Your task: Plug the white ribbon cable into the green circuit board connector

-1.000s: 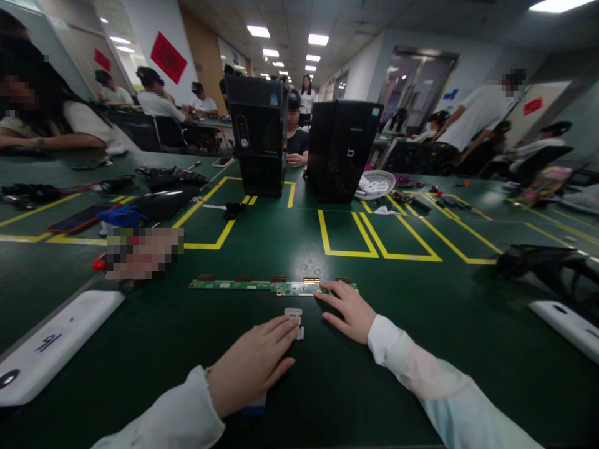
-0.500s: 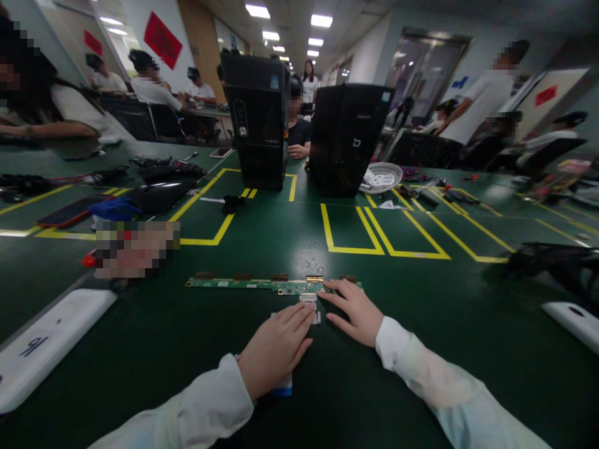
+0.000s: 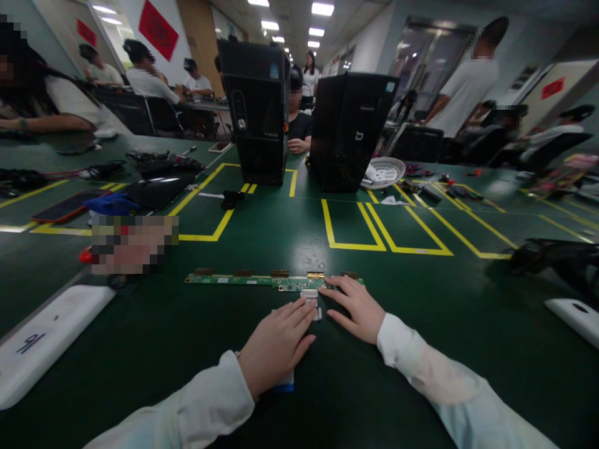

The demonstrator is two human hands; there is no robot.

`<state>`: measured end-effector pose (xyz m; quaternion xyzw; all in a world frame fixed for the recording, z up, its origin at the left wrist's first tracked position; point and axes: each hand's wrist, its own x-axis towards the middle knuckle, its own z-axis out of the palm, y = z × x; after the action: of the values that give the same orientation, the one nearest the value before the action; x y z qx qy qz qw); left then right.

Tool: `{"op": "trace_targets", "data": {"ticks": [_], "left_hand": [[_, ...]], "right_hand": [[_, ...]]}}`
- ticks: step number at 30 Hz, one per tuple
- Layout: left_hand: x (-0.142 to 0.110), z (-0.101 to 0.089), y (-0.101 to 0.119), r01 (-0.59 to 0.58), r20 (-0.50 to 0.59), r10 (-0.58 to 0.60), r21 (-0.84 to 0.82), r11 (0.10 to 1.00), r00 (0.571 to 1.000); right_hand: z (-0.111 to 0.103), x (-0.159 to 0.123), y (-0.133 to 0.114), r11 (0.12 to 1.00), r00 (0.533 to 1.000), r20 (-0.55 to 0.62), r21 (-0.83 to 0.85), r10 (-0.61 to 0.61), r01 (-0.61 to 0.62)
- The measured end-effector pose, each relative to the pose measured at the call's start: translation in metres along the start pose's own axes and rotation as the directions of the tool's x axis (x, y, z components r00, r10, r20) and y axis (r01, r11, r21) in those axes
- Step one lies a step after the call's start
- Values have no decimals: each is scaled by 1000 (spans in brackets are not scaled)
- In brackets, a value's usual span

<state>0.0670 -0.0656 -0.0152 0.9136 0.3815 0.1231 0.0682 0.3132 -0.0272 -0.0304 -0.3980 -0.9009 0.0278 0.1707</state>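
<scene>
A long, narrow green circuit board (image 3: 243,280) lies crosswise on the table, with copper-coloured tabs along its far edge. From its middle a flat ribbon cable (image 3: 283,387) runs toward me; its blue-tipped end shows below my wrist. My left hand (image 3: 279,340) lies palm down over the cable with fingers stretched, fingertips near the white connector (image 3: 309,294). Most of the cable is hidden beneath it. My right hand (image 3: 354,308) rests fingers apart at the board's right part, its fingertips touching the board and covering some of it.
Two black computer towers (image 3: 255,118) stand at the far side, beside a white basket (image 3: 384,171). White plastic pieces (image 3: 56,340) lie at both sides. Cables and tools are spread at left and right. Yellow tape (image 3: 358,247) marks the green table. Several people sit or stand beyond.
The view has shifted slightly. Both hands keep nearly the same place on the cable and the board. A standing person at the far right has turned a little.
</scene>
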Motion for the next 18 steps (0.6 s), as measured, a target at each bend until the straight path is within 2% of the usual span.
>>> {"op": "trace_targets", "data": {"ticks": [8, 18], "left_hand": [[2, -4, 0, -6, 9, 6, 5, 1000, 1000], [2, 1, -1, 16, -59, -16, -6, 1000, 998]], "right_hand": [[0, 0, 0, 1000, 1000, -10, -1, -9, 9], [2, -2, 2, 999, 1000, -2, 31, -16, 16]]}}
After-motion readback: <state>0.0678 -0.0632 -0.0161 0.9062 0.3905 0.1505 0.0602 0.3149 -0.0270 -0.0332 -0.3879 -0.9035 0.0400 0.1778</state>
